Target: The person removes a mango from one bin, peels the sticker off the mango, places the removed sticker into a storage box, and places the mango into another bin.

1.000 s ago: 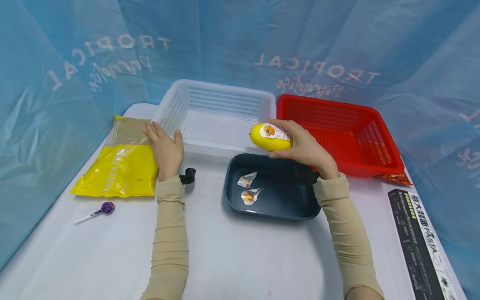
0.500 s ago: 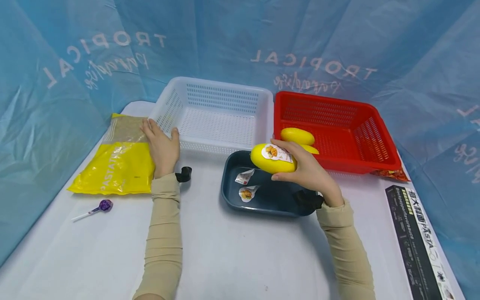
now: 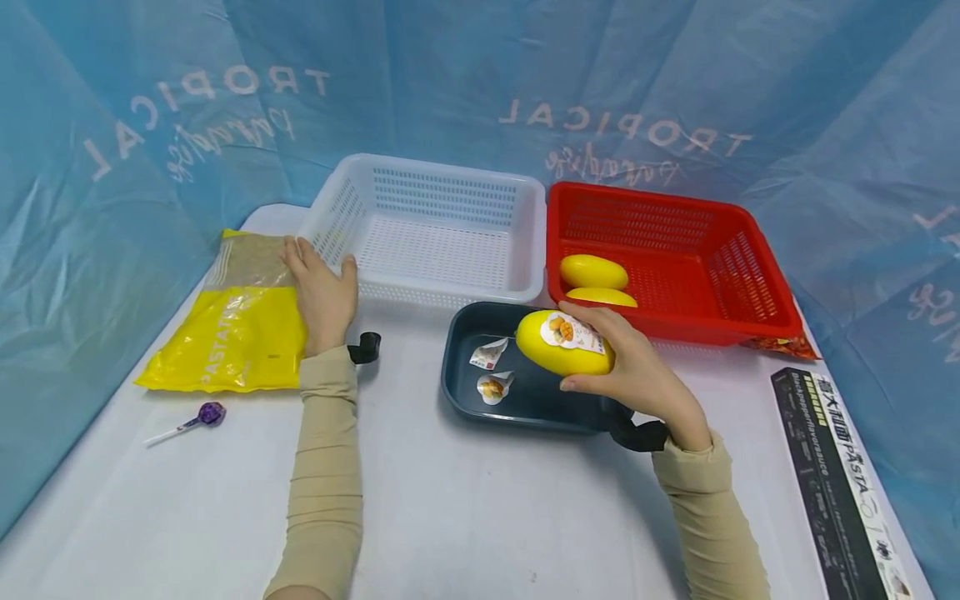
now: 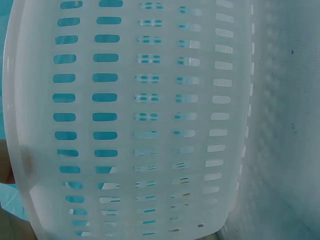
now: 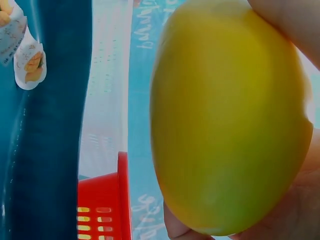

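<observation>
My right hand [image 3: 637, 367] grips a yellow mango [image 3: 562, 346] that bears a white fruit sticker [image 3: 573, 332], above the dark blue tray [image 3: 465, 408]. In the right wrist view the mango [image 5: 225, 120] fills much of the picture, thumb and fingers at its sides. Two peeled-looking stickers lie in the tray, one with a fruit picture [image 3: 493, 388]. My left hand [image 3: 326, 300] rests at the near left corner of the white basket [image 3: 442, 292], fingers spread and fairly straight. Two more mangoes [image 3: 594, 272] lie in the red basket [image 3: 697, 321].
A yellow pasta bag [image 3: 232, 342] lies left of the white basket, with a purple lollipop [image 3: 210, 414] in front of it. A long black pasta box [image 3: 825, 475] lies along the right side. A red packet [image 3: 787, 346] shows beside the red basket. Blue cloth [image 3: 450, 83] hangs behind.
My right hand has brought the mango toward me from the baskets' rims to over the tray, uncovering two mangoes in the red basket. The left hand stays at the white basket.
</observation>
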The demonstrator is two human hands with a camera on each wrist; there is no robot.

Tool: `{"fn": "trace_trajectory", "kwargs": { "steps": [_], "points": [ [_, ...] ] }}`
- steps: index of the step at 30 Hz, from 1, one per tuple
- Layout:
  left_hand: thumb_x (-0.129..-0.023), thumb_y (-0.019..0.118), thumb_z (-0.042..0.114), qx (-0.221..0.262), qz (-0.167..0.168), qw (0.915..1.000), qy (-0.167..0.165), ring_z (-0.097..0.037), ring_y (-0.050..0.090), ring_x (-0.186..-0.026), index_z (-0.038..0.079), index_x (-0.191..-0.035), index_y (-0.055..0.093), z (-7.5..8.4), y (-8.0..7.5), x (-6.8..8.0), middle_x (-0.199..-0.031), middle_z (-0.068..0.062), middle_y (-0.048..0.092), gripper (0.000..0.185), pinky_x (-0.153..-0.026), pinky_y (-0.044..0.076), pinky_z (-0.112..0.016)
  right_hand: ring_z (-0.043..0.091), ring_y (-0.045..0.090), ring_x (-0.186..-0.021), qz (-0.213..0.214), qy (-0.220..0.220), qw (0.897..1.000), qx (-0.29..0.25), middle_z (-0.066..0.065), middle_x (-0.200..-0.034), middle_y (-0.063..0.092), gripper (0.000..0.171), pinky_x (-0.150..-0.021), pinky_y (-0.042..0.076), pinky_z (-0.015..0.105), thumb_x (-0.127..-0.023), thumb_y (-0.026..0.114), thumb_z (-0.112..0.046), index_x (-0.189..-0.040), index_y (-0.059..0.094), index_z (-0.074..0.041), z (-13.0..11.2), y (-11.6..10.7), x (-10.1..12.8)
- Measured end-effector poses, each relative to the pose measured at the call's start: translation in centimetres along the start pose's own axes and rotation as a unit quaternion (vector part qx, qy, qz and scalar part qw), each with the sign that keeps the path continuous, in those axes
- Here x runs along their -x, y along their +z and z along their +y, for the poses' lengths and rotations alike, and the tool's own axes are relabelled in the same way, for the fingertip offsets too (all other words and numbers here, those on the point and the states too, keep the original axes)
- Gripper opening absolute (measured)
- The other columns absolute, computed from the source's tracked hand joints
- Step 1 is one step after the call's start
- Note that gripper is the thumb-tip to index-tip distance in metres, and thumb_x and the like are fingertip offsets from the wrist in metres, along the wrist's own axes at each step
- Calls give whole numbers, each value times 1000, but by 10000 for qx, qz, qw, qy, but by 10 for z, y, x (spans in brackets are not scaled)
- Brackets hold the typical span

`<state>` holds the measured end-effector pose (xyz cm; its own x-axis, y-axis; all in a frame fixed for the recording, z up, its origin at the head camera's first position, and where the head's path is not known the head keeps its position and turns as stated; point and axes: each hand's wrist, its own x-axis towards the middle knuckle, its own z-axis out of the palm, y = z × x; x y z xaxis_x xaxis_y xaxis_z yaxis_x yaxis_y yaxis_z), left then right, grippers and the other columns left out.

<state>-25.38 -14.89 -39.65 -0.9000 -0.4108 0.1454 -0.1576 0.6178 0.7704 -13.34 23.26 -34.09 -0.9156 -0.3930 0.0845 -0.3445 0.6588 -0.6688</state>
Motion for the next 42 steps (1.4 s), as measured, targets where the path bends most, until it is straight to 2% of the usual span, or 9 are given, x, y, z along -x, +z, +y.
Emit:
{"fn": "trace_trajectory", "kwargs": {
  "steps": [4, 8, 15, 20, 25, 29, 35, 38, 42],
  "points": [
    [-99, 46, 38, -81, -51, 9999, 77, -33, -6, -151, -3, -154, 6, 0, 2, 5, -163, -15, -4, 79, -122, 14, -46, 23, 44, -119, 22, 82, 10000, 31, 6, -142, 46, 90, -89, 51, 43, -72, 85, -28, -148, 37, -25, 2, 1, 14],
    [-99, 45, 40, -264, -43, 9995, 189, -39, -9, -150, -5, -153, 8, 6, 3, 8, -163, -16, -2, 80, -123, 7, -48, 21, 45, -116, 11, 73, 10000, -55, 6, -139, 48, 90, -86, 52, 36, -72, 85, -25, -148, 38, -25, 5, 6, 26],
    [-98, 47, 35, -886, 172, 9950, 432, -48, -6, -148, -8, -150, 20, 24, 4, 20, -159, -27, 14, 73, -122, 2, -55, 17, 45, -115, -58, -153, 9988, -456, 4, -141, 47, 89, -86, 52, 26, -71, 86, -20, -147, 40, -25, 5, 21, 37],
    [-98, 50, 26, -676, 127, 9924, 1022, -48, 2, -148, -6, -146, 35, 41, 3, 30, -155, -28, 25, 59, -121, 6, -57, 17, 45, -117, -166, -195, 9980, -576, 3, -143, 46, 90, -89, 52, 26, -69, 87, -23, -147, 40, -24, 2, 29, 41],
    [-97, 53, 20, -383, -94, 9831, 1787, -49, 12, -147, -4, -138, 48, 62, 3, 47, -151, -26, 34, 48, -120, 13, -58, 15, 44, -119, -261, -242, 9974, -619, 1, -145, 45, 92, -92, 51, 30, -68, 87, -24, -147, 39, -23, -1, 36, 44],
    [-97, 53, 17, -138, -423, 9661, 2542, -47, 19, -146, -2, -134, 53, 78, 13, 68, -149, -24, 39, 42, -121, 17, -53, 14, 45, -117, -381, -366, 9963, -681, 2, -142, 47, 93, -92, 51, 30, -67, 88, -20, -147, 39, -22, -4, 43, 51],
    [-95, 58, 15, 2, -1019, 9186, 3817, -44, 28, -144, 2, -129, 59, 92, 31, 108, -146, -23, 43, 37, -118, 27, -51, 13, 47, -119, -743, -726, 9909, -856, 1, -140, 50, 92, -97, 49, 32, -66, 89, -17, -145, 42, -21, -14, 59, 64],
    [-95, 58, 15, 91, -1208, 9025, 4134, -41, 28, -145, 4, -128, 60, 93, 32, 119, -147, -21, 42, 35, -118, 28, -50, 14, 48, -120, -947, -823, 9880, -901, 0, -140, 49, 91, -99, 48, 34, -67, 88, -20, -145, 43, -20, -19, 68, 65],
    [-95, 58, 14, 300, -1267, 8942, 4283, -39, 30, -144, 5, -126, 62, 93, 28, 124, -146, -18, 45, 32, -117, 29, -50, 15, 47, -124, -1316, -861, 9823, -1020, -1, -142, 49, 88, -103, 46, 36, -69, 87, -26, -145, 43, -22, -21, 81, 66]
  ]
}}
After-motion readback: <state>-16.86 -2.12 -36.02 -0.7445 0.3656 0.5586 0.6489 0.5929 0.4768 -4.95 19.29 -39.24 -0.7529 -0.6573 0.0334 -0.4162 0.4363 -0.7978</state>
